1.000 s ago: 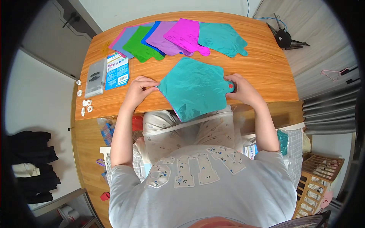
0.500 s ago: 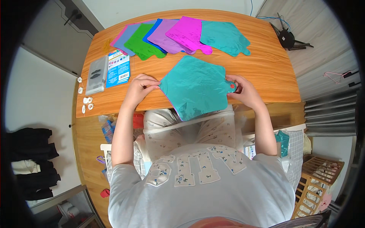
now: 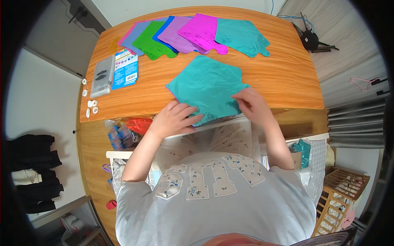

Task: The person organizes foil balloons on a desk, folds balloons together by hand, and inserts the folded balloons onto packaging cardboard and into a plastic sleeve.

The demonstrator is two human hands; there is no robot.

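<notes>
A flat teal foil balloon (image 3: pixel 207 88), five-sided, lies at the table's front edge, with a thin purple rim along its left side. My left hand (image 3: pixel 174 118) is open, its spread fingers resting on the balloon's near-left edge. Over the right side, my right hand (image 3: pixel 254 105) touches the foil with loosely bent fingers, held apart. It covers most of the balloon's end tab.
Several flat foil balloons overlap at the back, including green (image 3: pixel 152 40), magenta (image 3: pixel 199 30) and teal (image 3: pixel 242 37) ones. At left are a clear plastic case (image 3: pixel 102 76), a blue printed card (image 3: pixel 125 71) and small white rolls (image 3: pixel 95 110). A black stand (image 3: pixel 310 40) is beyond the right edge.
My left hand has left the balloon's left corner and moved nearer, onto its near edge. My right hand has let go of the tab and shifted slightly left and nearer.
</notes>
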